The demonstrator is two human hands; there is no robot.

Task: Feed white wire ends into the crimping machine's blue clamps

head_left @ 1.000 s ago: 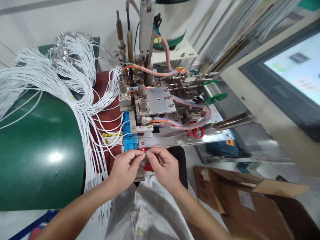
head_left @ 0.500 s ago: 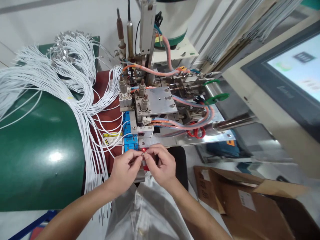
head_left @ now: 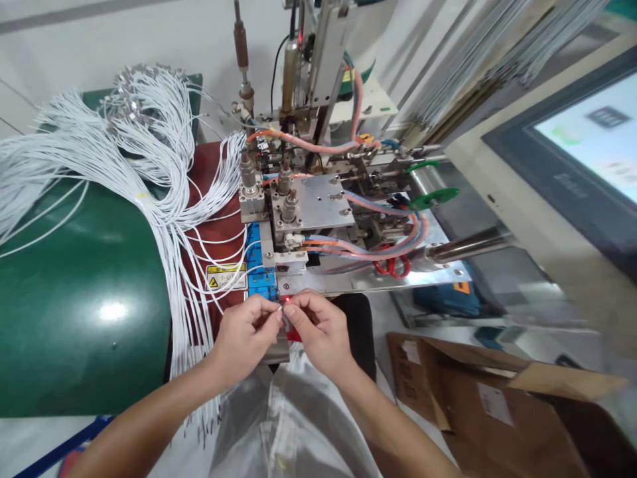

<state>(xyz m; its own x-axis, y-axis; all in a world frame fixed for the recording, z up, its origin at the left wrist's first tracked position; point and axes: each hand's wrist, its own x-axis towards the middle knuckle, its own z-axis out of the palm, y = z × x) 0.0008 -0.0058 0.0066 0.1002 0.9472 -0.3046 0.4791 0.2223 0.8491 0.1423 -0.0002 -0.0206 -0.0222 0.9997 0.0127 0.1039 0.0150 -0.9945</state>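
My left hand (head_left: 246,335) is closed in a pinch at the machine's front edge, with the short pale tip of a white wire (head_left: 280,309) showing between thumb and forefinger. Fingertips almost touching it, my right hand (head_left: 321,332) pinches too; whatever lies between its fingers is too small to make out. Just beyond the fingertips glows a red light (head_left: 287,299). Blue clamp blocks (head_left: 261,282) stand in a row ahead of my left hand, with white wires running into them from the left.
A large bundle of white wires (head_left: 149,206) drapes over the green table (head_left: 89,299). The machine's metal plate (head_left: 318,206), hoses and a green-flanged spool (head_left: 428,186) lie ahead. A screen (head_left: 592,133) and cardboard box (head_left: 488,411) are at right.
The machine's upright column at the back has shifted to the right. Both hands keep their pinch in nearly the same place, and the pale tip shows more clearly.
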